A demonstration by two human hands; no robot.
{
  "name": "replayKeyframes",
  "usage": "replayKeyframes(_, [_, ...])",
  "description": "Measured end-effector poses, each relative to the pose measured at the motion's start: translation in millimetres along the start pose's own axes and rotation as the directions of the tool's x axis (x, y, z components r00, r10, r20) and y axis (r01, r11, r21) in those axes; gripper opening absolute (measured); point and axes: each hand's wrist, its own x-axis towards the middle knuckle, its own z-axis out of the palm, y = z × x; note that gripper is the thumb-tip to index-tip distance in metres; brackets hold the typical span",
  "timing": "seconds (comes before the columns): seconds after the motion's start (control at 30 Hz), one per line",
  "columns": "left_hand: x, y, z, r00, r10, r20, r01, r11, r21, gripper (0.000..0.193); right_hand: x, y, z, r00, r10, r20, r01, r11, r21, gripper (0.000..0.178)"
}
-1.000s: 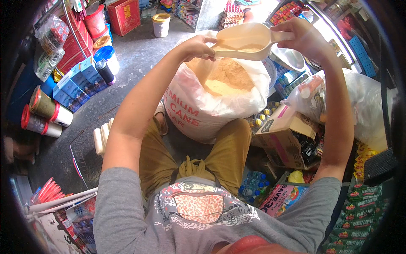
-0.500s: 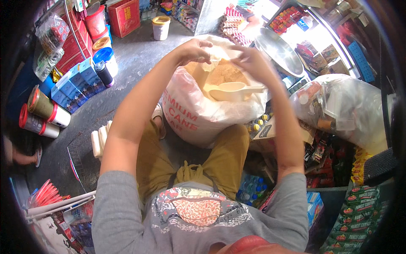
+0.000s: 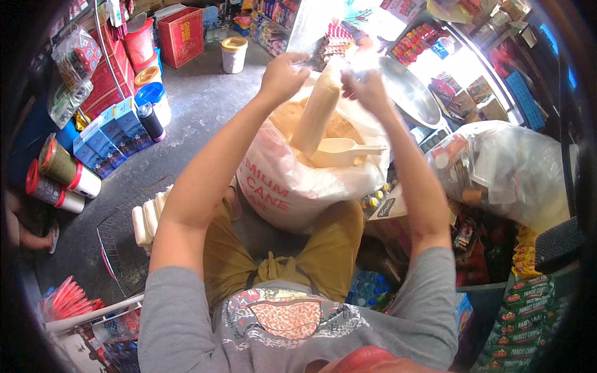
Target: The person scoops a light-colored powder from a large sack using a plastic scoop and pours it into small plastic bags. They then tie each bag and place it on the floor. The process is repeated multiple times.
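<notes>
A long, narrow clear plastic bag of brown sugar [image 3: 318, 112] slants over the mouth of a big white sack [image 3: 273, 168], blurred toward its far end. My left hand [image 3: 285, 78] is beside the bag's upper part, fingers closed in a pinch. On the other side, my right hand [image 3: 367, 90] is closed too, fingertips close to the bag. Both seem to grip its thin top edges, though the plastic there is hard to make out. Loose brown sugar [image 3: 345, 127] fills the sack. A cream scoop [image 3: 339, 152] rests on it, handle pointing right.
Several filled long bags [image 3: 148, 217] lie in a wire rack at left. A steel pan [image 3: 413, 93] stands beyond the sack at right, near a large clear bag of containers [image 3: 497, 168]. A lidded tub [image 3: 234, 55] stands on the floor ahead; blue boxes [image 3: 115, 133] are left.
The filled bag has swung up from between my hands and now slants lengthwise over the sack. My hands have moved slightly apart, and the right fingers have curled in.
</notes>
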Motion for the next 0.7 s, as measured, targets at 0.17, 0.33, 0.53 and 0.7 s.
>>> replayKeyframes(0.17, [-46, -25, 22, 0.919, 0.100, 0.382, -0.295, 0.816, 0.497, 0.042, 59, 31, -113, 0.998, -0.010, -0.057, 0.005, 0.997, -0.080, 0.029])
replayKeyframes(0.33, [-75, -55, 32, 0.919, 0.346, 0.191, -0.388, 0.881, 0.271, 0.051, 90, 9, -212, 0.916, -0.062, -0.395, -0.011, 0.983, -0.181, 0.025])
replayKeyframes(0.53, [-142, -48, -44, 0.968, 0.244, -0.058, -0.204, 0.900, 0.385, 0.064, 73, 57, -209, 0.879, 0.040, -0.476, -0.160, 0.964, -0.214, 0.029])
replayKeyframes(0.7, [-241, -81, -94, 0.963, -0.214, -0.164, 0.265, 0.858, 0.441, 0.068, 50, 117, -229, 0.918, 0.085, -0.387, -0.253, 0.877, -0.408, 0.024])
